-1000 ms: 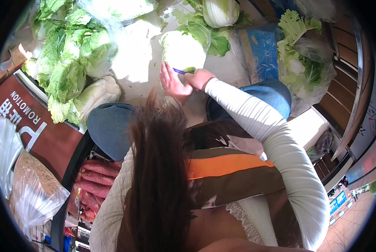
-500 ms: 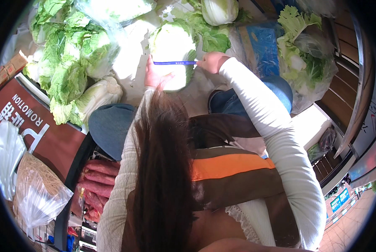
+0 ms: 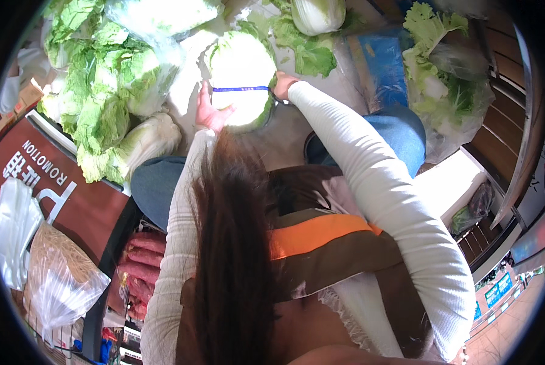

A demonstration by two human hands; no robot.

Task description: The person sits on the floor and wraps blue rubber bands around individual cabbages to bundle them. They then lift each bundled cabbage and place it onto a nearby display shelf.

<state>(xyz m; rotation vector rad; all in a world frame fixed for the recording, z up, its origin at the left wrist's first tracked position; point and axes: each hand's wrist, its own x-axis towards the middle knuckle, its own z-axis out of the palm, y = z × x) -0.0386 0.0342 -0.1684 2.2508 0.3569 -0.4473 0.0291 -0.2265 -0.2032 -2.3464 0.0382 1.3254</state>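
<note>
A napa cabbage (image 3: pixel 239 64) stands in bright light in front of me, with a narrow blue band (image 3: pixel 236 89) crossing it. My left hand (image 3: pixel 210 109) holds the cabbage's left side, thumb against it and fingers upright along it. My right hand (image 3: pixel 283 84) is closed on the band at the cabbage's right edge, its fingertips partly hidden. Loose leaves (image 3: pixel 303 52) lie just behind, with another cabbage (image 3: pixel 318 13) beyond them.
Piled leafy cabbages (image 3: pixel 96 103) fill the left, above a red sign board (image 3: pixel 93 207) and plastic bags (image 3: pixel 65 280). Sweet potatoes (image 3: pixel 140 267) sit lower left. A blue plastic sheet (image 3: pixel 376 67), bagged greens (image 3: pixel 443 91) and slatted shelving (image 3: pixel 503 121) are at the right. My knees flank the cabbage.
My hands, together low on the cabbage earlier, are now on opposite sides. The band has been stretched across it, and cabbage and both hands have shifted up and left.
</note>
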